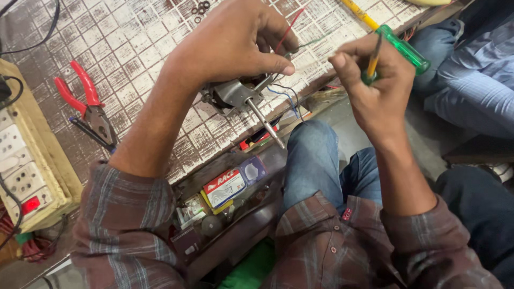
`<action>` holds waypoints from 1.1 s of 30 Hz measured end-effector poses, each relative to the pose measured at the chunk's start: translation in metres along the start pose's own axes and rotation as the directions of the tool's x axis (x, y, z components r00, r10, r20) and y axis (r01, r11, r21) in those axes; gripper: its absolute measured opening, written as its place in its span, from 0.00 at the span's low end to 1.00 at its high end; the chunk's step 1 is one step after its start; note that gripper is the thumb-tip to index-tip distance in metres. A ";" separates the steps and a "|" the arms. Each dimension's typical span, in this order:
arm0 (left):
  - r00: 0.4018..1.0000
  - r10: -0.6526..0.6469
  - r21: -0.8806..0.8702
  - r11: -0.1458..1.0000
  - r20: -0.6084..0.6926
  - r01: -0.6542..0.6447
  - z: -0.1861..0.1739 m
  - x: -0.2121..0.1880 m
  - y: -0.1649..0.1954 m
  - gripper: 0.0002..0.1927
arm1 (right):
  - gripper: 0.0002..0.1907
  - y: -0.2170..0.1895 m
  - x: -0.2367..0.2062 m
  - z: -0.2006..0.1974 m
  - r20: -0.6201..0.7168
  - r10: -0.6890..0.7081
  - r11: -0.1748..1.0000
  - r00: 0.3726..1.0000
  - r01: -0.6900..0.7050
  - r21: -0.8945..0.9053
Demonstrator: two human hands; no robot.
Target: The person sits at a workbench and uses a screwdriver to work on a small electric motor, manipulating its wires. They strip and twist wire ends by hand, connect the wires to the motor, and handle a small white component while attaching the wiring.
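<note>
A small motor (235, 95) sits just above the middle of the frame, at the edge of the worktable (134, 48). It is grey metal, and a thin shaft (265, 124) sticks out of it, down and to the right. Thin wires (286, 96), red, blue and dark, come out of its right side.

The left hand (230, 45) is closed around the top of the motor and holds it tight. The thumb points to the right, toward the other hand. The right hand (375, 88), in the upper right of the frame, is shut around a screwdriver (399, 48) with a green see-through handle. Its tip is hidden by the fingers, so I cannot tell where it points.

It looks like the person is holding the motor steady and getting the tool ready to work on it. The next move would need the tip brought close to the motor, slowly, while the left hand keeps the motor from turning and the wires stay out of the way.

Red pliers (85, 104) lie on the table at the left. A switch board (24, 171) with sockets sits at the far left. Small boxes (227, 187) lie in an open drawer below the table.
</note>
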State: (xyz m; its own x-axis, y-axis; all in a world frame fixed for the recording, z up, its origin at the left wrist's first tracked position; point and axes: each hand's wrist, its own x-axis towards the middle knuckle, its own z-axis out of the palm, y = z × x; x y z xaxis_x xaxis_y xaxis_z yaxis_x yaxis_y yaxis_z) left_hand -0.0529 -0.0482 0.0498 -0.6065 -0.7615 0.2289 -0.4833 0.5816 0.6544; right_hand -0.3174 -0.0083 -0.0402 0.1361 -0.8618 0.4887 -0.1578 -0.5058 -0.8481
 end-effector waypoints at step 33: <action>0.949 -0.308 0.005 0.951 0.064 0.308 -0.001 -0.003 0.005 0.15 | 0.09 -0.001 -0.085 0.028 0.015 0.051 0.998 0.999 -0.051 0.027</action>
State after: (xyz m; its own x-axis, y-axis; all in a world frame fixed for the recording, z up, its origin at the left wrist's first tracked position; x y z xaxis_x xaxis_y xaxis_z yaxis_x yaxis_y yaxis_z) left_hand -0.0525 -0.0429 0.0533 -0.4675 -0.8835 -0.0303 -0.6496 0.3201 0.6896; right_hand -0.3015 0.0662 -0.0864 0.1420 -0.8858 0.4417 -0.1383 -0.4596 -0.8773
